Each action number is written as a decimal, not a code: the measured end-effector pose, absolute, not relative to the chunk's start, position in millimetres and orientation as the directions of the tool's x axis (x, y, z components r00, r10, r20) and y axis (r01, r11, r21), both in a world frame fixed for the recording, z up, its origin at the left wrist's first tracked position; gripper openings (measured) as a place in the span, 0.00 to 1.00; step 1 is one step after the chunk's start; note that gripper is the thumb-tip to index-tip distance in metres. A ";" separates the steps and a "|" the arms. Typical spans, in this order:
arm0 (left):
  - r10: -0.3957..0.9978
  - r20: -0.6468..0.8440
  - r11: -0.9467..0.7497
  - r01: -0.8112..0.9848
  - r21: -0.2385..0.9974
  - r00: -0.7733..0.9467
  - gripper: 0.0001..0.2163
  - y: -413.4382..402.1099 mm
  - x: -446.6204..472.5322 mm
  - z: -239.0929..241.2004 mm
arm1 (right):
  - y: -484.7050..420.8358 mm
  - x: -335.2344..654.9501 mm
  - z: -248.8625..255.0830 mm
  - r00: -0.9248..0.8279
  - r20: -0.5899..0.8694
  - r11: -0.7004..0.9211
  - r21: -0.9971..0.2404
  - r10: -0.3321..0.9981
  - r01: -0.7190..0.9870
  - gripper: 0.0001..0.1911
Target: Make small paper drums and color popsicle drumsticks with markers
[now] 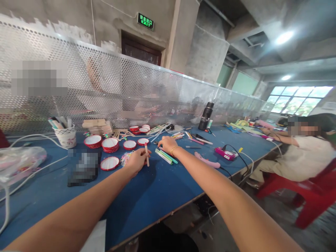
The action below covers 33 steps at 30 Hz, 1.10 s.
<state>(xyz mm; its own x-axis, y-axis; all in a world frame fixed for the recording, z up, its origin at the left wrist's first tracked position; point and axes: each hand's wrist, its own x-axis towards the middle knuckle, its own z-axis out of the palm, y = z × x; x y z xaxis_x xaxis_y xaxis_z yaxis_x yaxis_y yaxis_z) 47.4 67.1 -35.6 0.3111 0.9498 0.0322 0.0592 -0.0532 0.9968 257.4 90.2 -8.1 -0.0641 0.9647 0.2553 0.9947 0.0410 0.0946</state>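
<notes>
My left hand point(137, 161) is closed on a flat wooden craft stick point(147, 161), held upright with a pinkish-red tip at its top. Beyond it and to the right, my right hand point(168, 142) reaches down to the blue table with bent fingers drawn together. Whatever those fingertips grip is too small and covered to make out. Several green and pale markers point(166, 156) lie just in front of the right wrist. Close to the left hand are a tangle of coloured strings point(126, 158) and a round white disc with a red rim point(110, 163).
Several red-rimmed round pieces point(110, 144), stacked wooden blocks point(97, 126) and a cup of pens point(64, 135) line the back left. A black bottle point(206, 116), pink glue gun point(207, 160) and magenta power strip point(225, 154) lie rightward. A perforated metal screen point(147, 91) stands behind; another person sits far right.
</notes>
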 end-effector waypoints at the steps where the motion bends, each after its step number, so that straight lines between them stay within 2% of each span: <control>1: 0.949 0.030 -0.052 0.063 0.997 0.314 0.05 66.9 47.4 -35.2 | 87.4 258.0 -6.4 -0.060 0.259 0.035 0.101 0.964 0.994 0.16; 4: 0.948 0.030 -0.057 0.076 0.996 0.316 0.05 66.5 47.4 -34.6 | 71.1 260.6 0.6 -0.034 0.282 0.004 0.106 0.959 0.994 0.18; 7: 0.950 0.034 -0.059 0.073 0.996 0.312 0.06 66.0 48.2 -34.3 | 45.7 260.8 7.2 0.020 0.266 -0.049 0.102 0.964 0.994 0.14; 12: 0.952 0.019 -0.045 0.077 0.996 0.306 0.04 64.2 48.7 -30.9 | 9.4 252.3 7.0 0.169 0.098 -0.180 0.113 0.981 0.977 0.12; 15: 0.952 0.012 -0.039 0.081 0.996 0.305 0.03 63.1 47.9 -27.9 | 3.3 247.9 2.8 0.213 0.056 -0.217 0.103 0.976 0.971 0.12; 21: 0.957 -0.008 -0.017 0.085 0.996 0.290 0.06 60.9 48.6 -27.2 | 0.7 248.1 5.4 0.298 0.102 -0.304 0.045 0.949 0.952 0.12; 23: 0.955 -0.017 -0.007 0.079 0.997 0.295 0.07 60.1 48.9 -28.2 | -4.6 245.5 6.1 0.308 0.209 -0.309 -0.028 0.928 0.951 0.12; 25: 0.947 -0.029 0.008 0.068 0.998 0.320 0.07 59.6 48.5 -28.9 | -11.3 240.6 3.6 0.326 0.358 -0.271 -0.194 0.875 0.943 0.10; 27: 0.937 -0.040 0.022 0.056 0.998 0.347 0.07 59.7 47.3 -29.4 | -17.8 235.5 -2.5 0.308 0.441 -0.168 -0.328 0.843 0.930 0.08; 30: 0.931 -0.049 0.038 0.040 0.999 0.361 0.03 61.0 44.9 -29.9 | -24.7 232.1 -16.0 0.239 0.464 -0.018 -0.431 0.853 0.902 0.05; 33: 0.930 -0.041 0.030 0.034 0.999 0.366 0.01 63.4 43.5 -31.3 | -27.4 234.7 -29.3 0.215 0.472 0.052 -0.490 0.855 0.870 0.04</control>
<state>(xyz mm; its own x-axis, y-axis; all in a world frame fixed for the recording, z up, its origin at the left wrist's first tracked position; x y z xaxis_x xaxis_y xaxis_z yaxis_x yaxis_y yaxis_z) 43.5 63.4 -31.3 0.3665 0.9295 -0.0407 0.0342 0.0303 0.9990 234.7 -27.4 -29.3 0.2154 0.8548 0.4721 0.8700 0.0516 -0.4903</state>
